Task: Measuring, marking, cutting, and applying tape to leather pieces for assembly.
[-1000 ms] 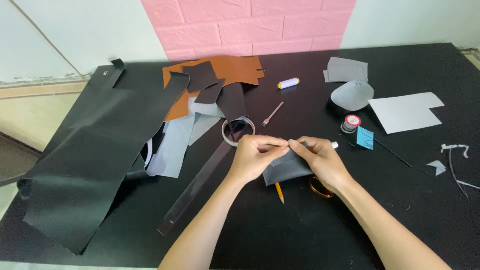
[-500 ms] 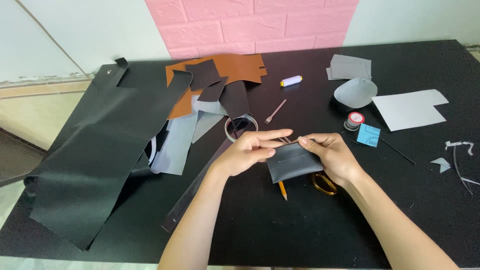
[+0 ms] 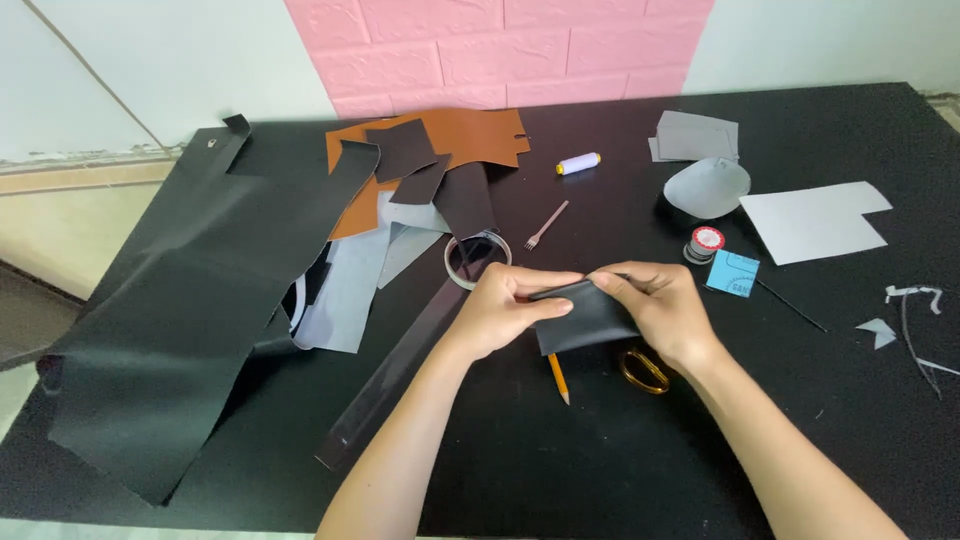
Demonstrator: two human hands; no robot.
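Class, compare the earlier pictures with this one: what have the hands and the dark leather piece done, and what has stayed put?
Both hands, left and right, kept hold of the dark leather piece and folded its top edge over, fingertips pinching along the fold. The pencil, clear ruler, tape ring and leather sheets stayed where they were.

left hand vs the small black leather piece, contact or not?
Touching. The head view shows the left hand pinching the top edge of the black leather piece, thumb and fingertips on it; the right hand grips the other end.
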